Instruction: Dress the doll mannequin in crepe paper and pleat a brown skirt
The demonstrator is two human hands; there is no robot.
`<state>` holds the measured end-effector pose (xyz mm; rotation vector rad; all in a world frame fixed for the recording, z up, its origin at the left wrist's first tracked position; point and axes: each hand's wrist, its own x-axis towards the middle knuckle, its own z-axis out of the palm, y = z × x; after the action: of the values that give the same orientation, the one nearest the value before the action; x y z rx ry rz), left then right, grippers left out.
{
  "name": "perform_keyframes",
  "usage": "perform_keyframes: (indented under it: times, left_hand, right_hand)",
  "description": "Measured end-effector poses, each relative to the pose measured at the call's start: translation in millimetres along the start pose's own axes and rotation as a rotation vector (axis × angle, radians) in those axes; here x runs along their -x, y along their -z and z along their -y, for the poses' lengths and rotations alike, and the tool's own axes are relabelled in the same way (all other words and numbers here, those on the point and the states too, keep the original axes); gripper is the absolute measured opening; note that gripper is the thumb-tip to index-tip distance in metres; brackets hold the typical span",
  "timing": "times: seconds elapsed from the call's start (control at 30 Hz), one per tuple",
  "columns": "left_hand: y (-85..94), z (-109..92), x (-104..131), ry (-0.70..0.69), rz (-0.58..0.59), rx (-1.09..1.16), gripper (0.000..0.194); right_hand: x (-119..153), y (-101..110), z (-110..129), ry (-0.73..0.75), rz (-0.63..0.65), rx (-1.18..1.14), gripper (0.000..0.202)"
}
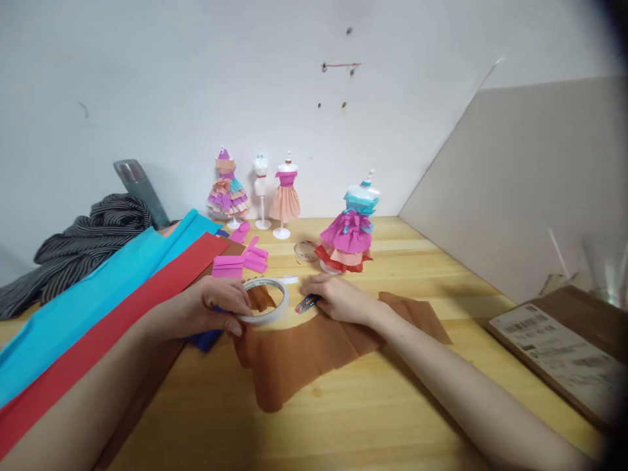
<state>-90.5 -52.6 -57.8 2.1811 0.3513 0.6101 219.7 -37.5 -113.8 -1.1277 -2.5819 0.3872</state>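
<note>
My left hand [220,302] grips a roll of tape [279,315] by its left edge, thumb below and fingers on top. The roll is tilted above the table. My right hand [336,297] is closed around a small dark tool with blue and silver parts, which looks like scissors [308,303]; its grip is hidden by the fingers. Under and in front of both hands lies a strip of brown crepe paper [304,356], wrinkled and curled at its left end. A small white piece [290,279] rests just behind the hands.
Blue paper [122,268], red paper [147,304] and pink pieces [228,265] lie left. Several small dress forms stand behind, including a white one [260,176] and one in a layered dress [350,229]. A second tape roll [307,250] lies nearby; a cardboard parcel [564,347] lies right.
</note>
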Motion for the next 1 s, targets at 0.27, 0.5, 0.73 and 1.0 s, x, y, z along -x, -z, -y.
perform_keyframes:
  times: [0.27,0.5,0.73,1.0]
  left_hand:
    - [-6.1,13,-4,-0.165,-0.15,-0.115,0.018]
    - [-25.1,13,-10,-0.311,-0.343,-0.394,0.021]
    - [-55.8,13,-19,-0.392,-0.483,-0.414,0.02]
    - [-74.6,20,-18,-0.384,-0.564,-0.415,0.021]
  right_hand:
    - [1,-9,1,-0.042,-0.032,0.117,0.016]
    - [3,2,25,-0.119,-0.283,-0.011,0.011]
    - [8,7,49,-0.171,-0.471,-0.419,0.01]
    - [11,2,51,-0.164,-0.536,-0.541,0.007]
